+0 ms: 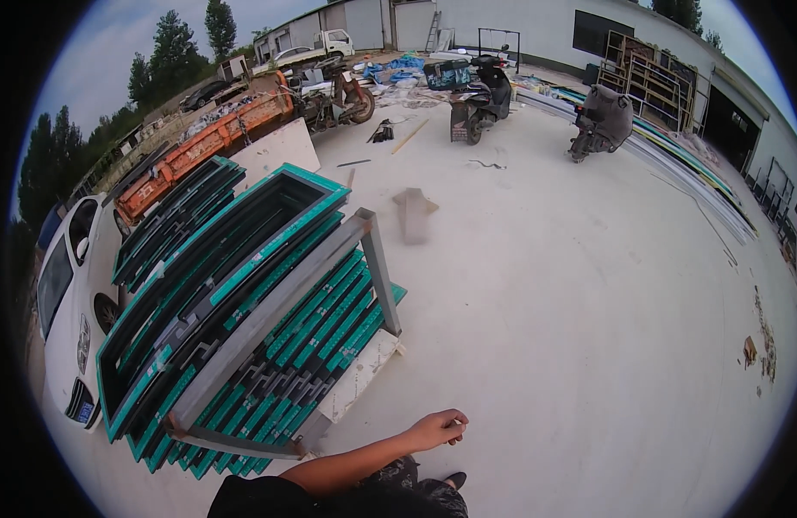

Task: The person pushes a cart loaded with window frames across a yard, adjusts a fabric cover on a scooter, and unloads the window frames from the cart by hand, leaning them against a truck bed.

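My left hand hangs over the concrete ground at the bottom centre, forearm bare below a black sleeve. Its fingers are curled in; a tiny pale thing may sit between them, too small to tell. Just left of it stands a grey metal rack on a white base. Several dark frames with teal wrapping lean against it. The hand is apart from the rack's near corner. My right hand is out of sight. A dark shoe shows below the hand.
A white car is parked left of the frames, with an orange vehicle behind. Two scooters and a three-wheeler stand at the far side. Long profiles lie along the right building. A grey block sits mid-yard.
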{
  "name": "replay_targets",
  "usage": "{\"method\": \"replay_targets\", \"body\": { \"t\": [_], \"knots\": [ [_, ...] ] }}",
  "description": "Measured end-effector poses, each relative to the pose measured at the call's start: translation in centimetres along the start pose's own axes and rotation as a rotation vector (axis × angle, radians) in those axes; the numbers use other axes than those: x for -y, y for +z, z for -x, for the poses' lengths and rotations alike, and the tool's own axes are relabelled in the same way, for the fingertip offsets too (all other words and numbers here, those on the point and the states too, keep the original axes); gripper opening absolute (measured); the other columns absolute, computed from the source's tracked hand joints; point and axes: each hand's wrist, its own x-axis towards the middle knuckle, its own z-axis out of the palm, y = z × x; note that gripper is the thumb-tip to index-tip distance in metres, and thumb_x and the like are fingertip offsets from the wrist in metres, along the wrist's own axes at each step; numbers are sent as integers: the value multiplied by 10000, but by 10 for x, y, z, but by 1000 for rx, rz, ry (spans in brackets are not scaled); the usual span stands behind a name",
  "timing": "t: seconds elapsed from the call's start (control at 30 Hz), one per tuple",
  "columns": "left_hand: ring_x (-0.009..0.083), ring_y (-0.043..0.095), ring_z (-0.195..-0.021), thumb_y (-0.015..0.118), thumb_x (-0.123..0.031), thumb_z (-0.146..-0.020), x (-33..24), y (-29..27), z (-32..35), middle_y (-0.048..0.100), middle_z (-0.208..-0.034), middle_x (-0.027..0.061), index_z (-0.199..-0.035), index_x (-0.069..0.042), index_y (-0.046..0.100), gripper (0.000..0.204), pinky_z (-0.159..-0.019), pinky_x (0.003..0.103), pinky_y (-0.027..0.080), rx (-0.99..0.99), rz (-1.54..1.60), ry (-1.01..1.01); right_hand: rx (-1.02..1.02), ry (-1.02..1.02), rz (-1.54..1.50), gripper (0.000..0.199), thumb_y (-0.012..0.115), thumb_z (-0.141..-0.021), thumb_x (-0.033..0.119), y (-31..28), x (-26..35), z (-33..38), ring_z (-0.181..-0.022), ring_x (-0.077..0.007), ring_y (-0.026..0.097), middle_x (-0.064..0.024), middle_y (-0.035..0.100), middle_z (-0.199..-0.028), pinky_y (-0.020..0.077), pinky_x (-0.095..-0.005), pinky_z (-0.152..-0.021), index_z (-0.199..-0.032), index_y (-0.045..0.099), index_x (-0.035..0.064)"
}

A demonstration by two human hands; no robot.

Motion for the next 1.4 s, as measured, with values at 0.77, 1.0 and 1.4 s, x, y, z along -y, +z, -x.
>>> {"method": "replay_targets", "body": {
  "t": [0.77,1.0,1.4],
  "knots": [
    [145,607,-744,533,-173,-927,-191,-185,-289,625,-827,88,-1137,0,496,275,-692,280,499,-773,92,185,482,-237,873,602,604,-808,497,323,490,-87,-459,-216,528,-78,598,-666,399,-315,-405,-1133,573,-8],
    [160,614,-763,543,-181,-921,-194,-240,-324,634,-855,107,-1179,-4,448,326,-684,291,496,-1099,310,-26,393,-187,896,394,565,-827,337,421,644,-27,-460,-200,536,-90,590,-656,396,-298,-387,-1043,550,7],
    [181,587,-744,583,-105,-843,-259,-296,-253,597,-851,99,-1135,24,523,324,-643,293,476,-2311,108,-41,649,-1033,954,17,461,-845,56,928,1004,163,-408,-130,452,-76,508,-590,296,-259,-312,-852,469,42]
  ]
}}
